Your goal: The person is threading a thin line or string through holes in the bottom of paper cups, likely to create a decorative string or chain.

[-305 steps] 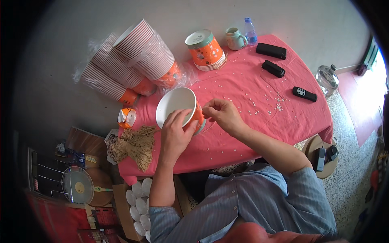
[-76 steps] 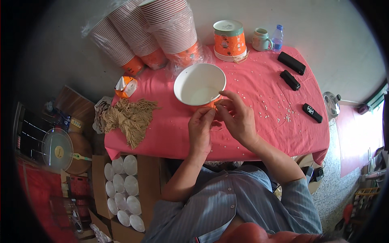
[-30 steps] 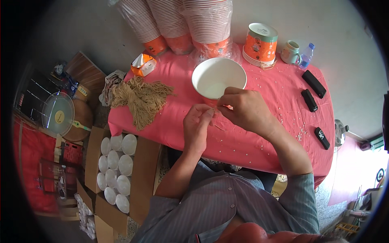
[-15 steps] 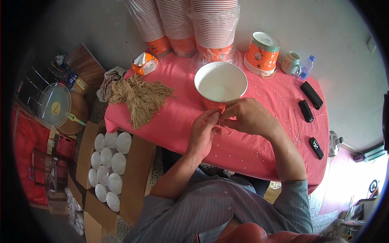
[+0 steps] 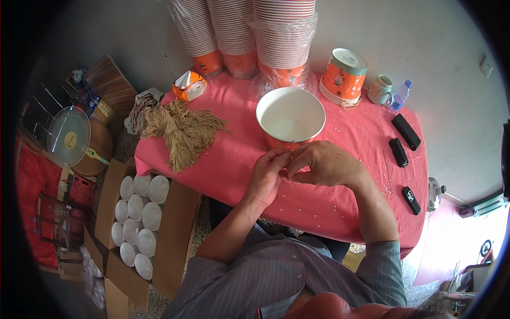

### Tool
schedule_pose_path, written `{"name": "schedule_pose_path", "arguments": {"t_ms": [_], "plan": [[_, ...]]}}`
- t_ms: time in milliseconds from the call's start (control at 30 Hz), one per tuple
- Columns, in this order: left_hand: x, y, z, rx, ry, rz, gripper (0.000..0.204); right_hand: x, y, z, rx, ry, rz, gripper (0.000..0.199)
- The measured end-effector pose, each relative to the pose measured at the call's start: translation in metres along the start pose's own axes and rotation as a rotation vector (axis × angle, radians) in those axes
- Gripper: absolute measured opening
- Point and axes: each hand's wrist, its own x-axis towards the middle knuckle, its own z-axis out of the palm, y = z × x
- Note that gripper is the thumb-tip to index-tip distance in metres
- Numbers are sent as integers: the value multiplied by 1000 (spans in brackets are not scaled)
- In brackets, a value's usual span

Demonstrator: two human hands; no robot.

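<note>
A large white-lined paper bucket [image 5: 289, 118] with an orange outside stands upright near the table's front middle. Right at its near wall, the fingertips of my left hand [image 5: 267, 173] and my right hand [image 5: 329, 166] come together. Thumb and forefinger are pinched on each hand. They seem to hold a thin cord, mostly hidden by my fingers. To the left lies a spread bundle of tan cords [image 5: 183, 130]. An upside-down orange bucket [image 5: 344, 77] with cord loops around its rim stands at the back right.
Tall bucket stacks [image 5: 284, 40] in plastic film line the back. A tissue pack [image 5: 189, 86], mug [image 5: 380, 90], bottle [image 5: 402, 95] and several black objects [image 5: 406, 132] are on the pink cloth [image 5: 324, 210]. On the floor, left, an open carton [image 5: 172, 239] holds clear cups.
My right hand has lowered slightly, its fingers drawn nearer the left fingertips. The orange piece and the thin loop seen at my fingers before are now mostly hidden. The view has shifted a little.
</note>
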Motion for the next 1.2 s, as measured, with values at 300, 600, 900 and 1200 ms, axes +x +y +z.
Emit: {"name": "schedule_pose_path", "arguments": {"t_ms": [300, 600, 900, 1200], "plan": [[-12, 13, 2, -84, -59, 63, 19, 14, -5, 13, -52, 501, 80, 12], [-23, 25, 21, 981, 187, 562, 12, 16, -4, 23, -499, 584, 33, 7], [-15, 27, 14, 1351, 203, 1193, 23, 12, -7, 20, -592, 434, -29, 18], [-12, 29, 18, 1201, 251, 1071, 18, 10, -1, 17, -412, 378, 6, 14]]}}
